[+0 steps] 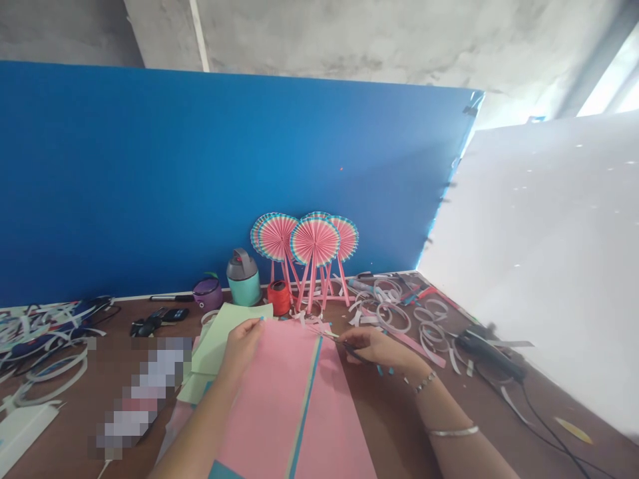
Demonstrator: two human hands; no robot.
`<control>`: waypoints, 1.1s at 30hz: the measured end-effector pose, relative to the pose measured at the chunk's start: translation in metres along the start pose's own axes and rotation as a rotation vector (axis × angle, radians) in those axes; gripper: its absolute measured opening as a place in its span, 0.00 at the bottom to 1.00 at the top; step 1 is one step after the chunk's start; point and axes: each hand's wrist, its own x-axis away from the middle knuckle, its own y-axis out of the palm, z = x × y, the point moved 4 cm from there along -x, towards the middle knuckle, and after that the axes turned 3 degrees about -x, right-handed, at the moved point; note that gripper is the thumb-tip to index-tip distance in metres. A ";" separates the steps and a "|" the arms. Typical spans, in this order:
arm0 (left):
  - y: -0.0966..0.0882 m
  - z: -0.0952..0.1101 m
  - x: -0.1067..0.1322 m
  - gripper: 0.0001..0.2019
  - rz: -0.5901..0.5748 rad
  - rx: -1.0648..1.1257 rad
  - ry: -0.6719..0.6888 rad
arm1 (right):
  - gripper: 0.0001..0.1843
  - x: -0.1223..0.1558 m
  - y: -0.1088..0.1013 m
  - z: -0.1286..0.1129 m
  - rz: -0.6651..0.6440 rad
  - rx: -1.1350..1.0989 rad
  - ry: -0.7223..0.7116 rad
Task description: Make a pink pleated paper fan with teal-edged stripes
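Note:
A large pink paper sheet [264, 406] lies before me, with a narrow yellow and blue strip [305, 406] running lengthwise along it. My left hand [242, 346] is closed on the sheet's far left edge, where a small blue bit shows at the fingertips. In my right hand [372, 347] is a pair of scissors [330, 334], its blades at the far edge of the sheet near the strip's end. Pale green paper sheets [219, 346] lie partly under the pink one on the left. Several pink folded-paper fans [314, 243] stand behind, rimmed in blue and yellow.
A teal jar [244, 286], a purple cup [207, 294] and a red spool [278, 297] stand along the blue partition [150, 173]. Curled paper strips [394, 316] litter the right, near a black corded tool [492, 352]. Keys [148, 323] and more strips lie left.

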 end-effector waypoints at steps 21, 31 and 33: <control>0.002 -0.005 0.000 0.24 -0.016 0.021 -0.018 | 0.20 -0.004 0.004 0.005 -0.021 -0.102 0.023; 0.002 -0.006 0.001 0.22 -0.030 0.023 -0.034 | 0.20 -0.004 0.003 0.005 -0.003 -0.049 0.017; 0.002 -0.006 0.000 0.22 -0.028 0.020 -0.035 | 0.19 -0.004 0.003 0.004 -0.004 -0.044 0.005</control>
